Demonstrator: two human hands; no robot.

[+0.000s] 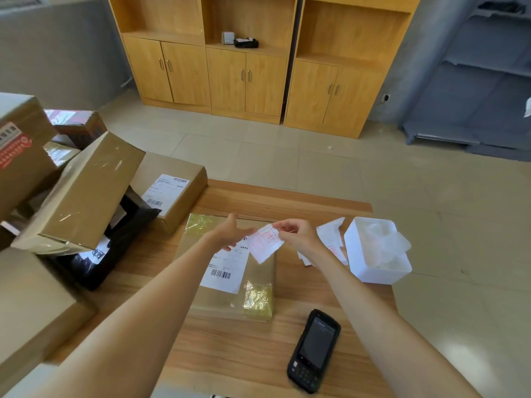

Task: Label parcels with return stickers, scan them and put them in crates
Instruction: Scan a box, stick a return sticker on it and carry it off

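A flat cardboard parcel (227, 300) with a white shipping label (224, 271) lies on the wooden table (230, 349) in front of me. Above it both hands hold a white return sticker (264, 242) with red print. My right hand (296, 234) pinches the sticker's upper right edge. My left hand (230, 232) touches its left edge, fingers mostly straight. More sticker sheets (330, 237) lie to the right, partly hidden by my right wrist. A black handheld scanner (314, 350) lies on the table near the front right.
A white plastic tub (373, 271) with peeled backing papers stands at the table's right edge. Several cardboard boxes (83, 193) and a black poly bag (94, 259) are piled on the left. Wooden cabinets (247, 76) line the far wall across a tiled floor.
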